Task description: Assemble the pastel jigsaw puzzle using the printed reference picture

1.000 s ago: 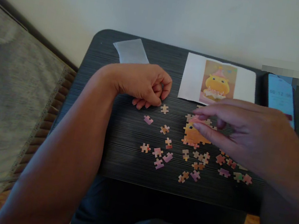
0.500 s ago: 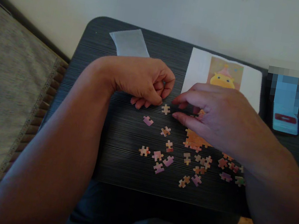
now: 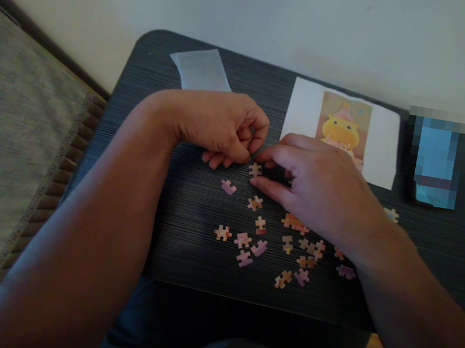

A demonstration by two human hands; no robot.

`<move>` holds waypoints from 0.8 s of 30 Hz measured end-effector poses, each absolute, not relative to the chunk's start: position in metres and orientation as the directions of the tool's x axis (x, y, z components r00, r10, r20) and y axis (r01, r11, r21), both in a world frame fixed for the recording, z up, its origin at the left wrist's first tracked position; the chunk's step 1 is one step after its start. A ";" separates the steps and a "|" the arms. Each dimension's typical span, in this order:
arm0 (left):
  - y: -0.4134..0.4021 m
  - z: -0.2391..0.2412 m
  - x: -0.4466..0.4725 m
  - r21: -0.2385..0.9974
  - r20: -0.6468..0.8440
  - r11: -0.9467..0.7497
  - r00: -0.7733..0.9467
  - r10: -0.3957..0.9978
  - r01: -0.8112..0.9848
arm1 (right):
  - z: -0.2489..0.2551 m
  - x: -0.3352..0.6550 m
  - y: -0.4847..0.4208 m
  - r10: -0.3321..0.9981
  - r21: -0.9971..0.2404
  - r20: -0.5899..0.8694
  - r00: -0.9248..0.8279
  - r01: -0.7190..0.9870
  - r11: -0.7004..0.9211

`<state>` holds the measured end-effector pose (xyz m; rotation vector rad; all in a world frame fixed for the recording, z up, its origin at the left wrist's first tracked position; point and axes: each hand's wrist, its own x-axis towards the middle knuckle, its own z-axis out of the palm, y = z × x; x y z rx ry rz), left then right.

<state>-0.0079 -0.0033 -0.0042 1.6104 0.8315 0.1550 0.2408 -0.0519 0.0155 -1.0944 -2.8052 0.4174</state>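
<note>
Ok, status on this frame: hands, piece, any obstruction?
Left hand curled, resting on table. Right hand fingertips closing around tan puzzle piece, grip unconfirmed. Loose pieces nearby, none blocking.
</note>
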 end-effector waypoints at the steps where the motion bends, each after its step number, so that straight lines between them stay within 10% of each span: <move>1: -0.004 -0.004 -0.008 0.909 -0.344 0.014 0.732 0.588 0.416 | 0.015 0.240 -0.053 0.679 -0.285 0.005 -0.734 0.650 0.705; 14: -0.001 -0.006 -0.010 0.913 -0.336 -0.002 0.751 0.568 0.409 | 0.028 0.250 -0.052 0.729 -0.350 0.031 -0.684 0.676 0.649; 24: 0.001 -0.007 -0.017 0.910 -0.300 -0.105 0.812 0.501 0.401 | 0.064 0.337 -0.064 0.916 -0.371 0.288 -0.279 0.850 0.375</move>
